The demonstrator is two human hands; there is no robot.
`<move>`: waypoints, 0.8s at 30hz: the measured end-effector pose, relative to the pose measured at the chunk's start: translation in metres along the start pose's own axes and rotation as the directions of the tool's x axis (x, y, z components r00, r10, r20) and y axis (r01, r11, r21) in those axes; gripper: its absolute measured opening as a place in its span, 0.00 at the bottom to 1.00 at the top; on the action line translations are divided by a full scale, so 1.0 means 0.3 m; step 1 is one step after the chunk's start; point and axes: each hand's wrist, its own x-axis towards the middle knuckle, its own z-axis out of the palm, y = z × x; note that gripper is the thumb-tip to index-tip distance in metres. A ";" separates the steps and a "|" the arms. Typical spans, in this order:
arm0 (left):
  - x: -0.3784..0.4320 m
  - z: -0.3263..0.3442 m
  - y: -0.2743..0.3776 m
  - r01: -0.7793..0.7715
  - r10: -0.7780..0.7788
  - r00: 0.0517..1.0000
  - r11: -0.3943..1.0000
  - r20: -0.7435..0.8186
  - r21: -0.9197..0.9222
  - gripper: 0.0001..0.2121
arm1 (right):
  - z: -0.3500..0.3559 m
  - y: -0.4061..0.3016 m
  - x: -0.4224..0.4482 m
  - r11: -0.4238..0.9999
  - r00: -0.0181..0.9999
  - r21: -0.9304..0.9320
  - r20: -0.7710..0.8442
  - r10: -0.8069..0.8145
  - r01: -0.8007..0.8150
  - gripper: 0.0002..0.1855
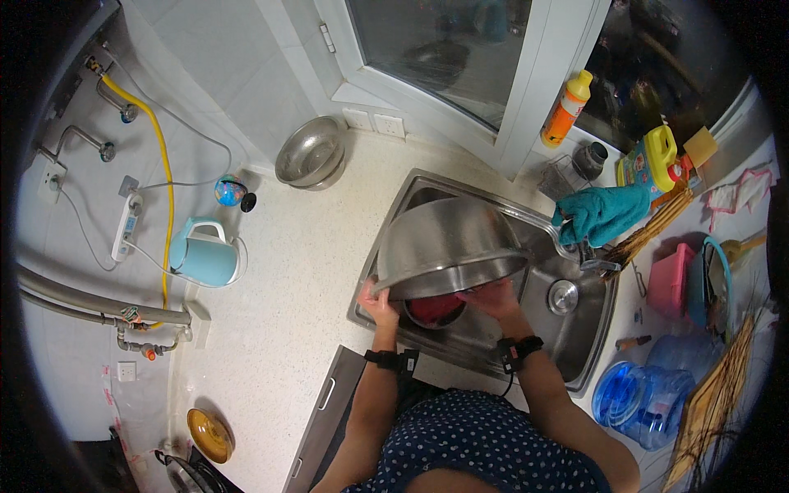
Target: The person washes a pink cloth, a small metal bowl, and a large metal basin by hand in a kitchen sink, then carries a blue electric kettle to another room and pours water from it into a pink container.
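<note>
A large stainless steel bowl [447, 243] is tilted over the left basin of the metal double sink [558, 339], its opening turned towards me. My left hand [379, 305] grips its rim at the lower left. My right hand [493, 299] is at the near rim on the right, close to a red cloth or item [434, 308]; part of it is hidden under the bowl's edge, and its exact hold is partly hidden. The red item lies in a round container in the left basin, below the bowl. A strainer [564, 297] sits in the right basin's drain.
Steel colanders or bowls [311, 154], a blue electric kettle [206, 252] and an amber glass dish [211, 434] stand on the left counter. Right of the sink are a teal glove or cloth [601, 212], a straw brush [653, 231], a pink basin [669, 280] and a blue water jug [644, 394].
</note>
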 end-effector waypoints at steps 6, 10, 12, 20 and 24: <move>-0.003 0.001 -0.022 -0.241 0.209 0.964 0.946 0.163 0.218 0.09 | -0.062 -0.021 -0.056 0.901 0.951 -0.334 -0.038 -0.306 0.277 0.24; -0.015 -0.012 -0.057 -0.132 0.116 0.986 0.981 0.116 0.145 0.08 | -0.036 -0.010 -0.160 0.788 0.918 -0.585 -0.176 -0.356 0.194 0.25; -0.023 -0.010 -0.057 -0.070 0.059 0.992 0.993 0.114 0.098 0.08 | -0.027 -0.009 -0.183 0.761 0.905 -0.631 -0.224 -0.362 0.149 0.25; -0.018 0.009 -0.034 0.236 -0.212 0.964 0.961 0.161 -0.146 0.08 | 0.063 -0.075 -0.101 0.682 0.908 -0.722 -0.200 -0.369 0.118 0.25; 0.006 0.025 0.001 0.489 -0.428 0.869 0.817 0.248 -0.306 0.09 | 0.065 -0.075 -0.114 0.701 0.852 -0.703 -0.434 -0.293 -0.118 0.25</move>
